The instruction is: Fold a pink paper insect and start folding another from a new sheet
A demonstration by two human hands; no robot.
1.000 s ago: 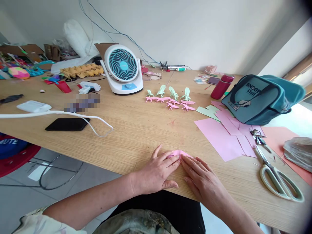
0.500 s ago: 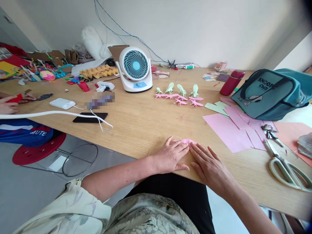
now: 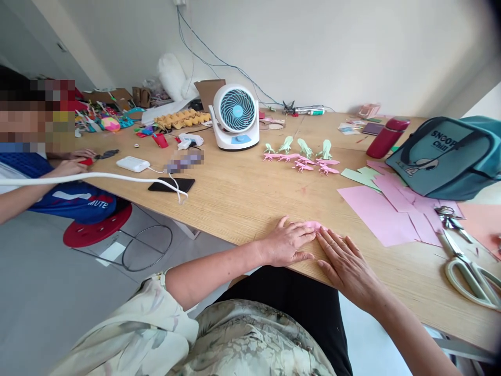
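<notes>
Most of a small folded pink paper piece is covered by the fingers of the left hand and the right hand, so its full outline cannot be made out. An object on the worktop is blurred into violet-grey pixels. The head of a person in blue clothing is likewise pixelated, and the body is cut by the left edge. A teal fabric bag, cream-handled metal scissors and an orange paper sheet are cropped at the right. Part of a brown cardboard panel is hidden by a white-and-blue fan.
</notes>
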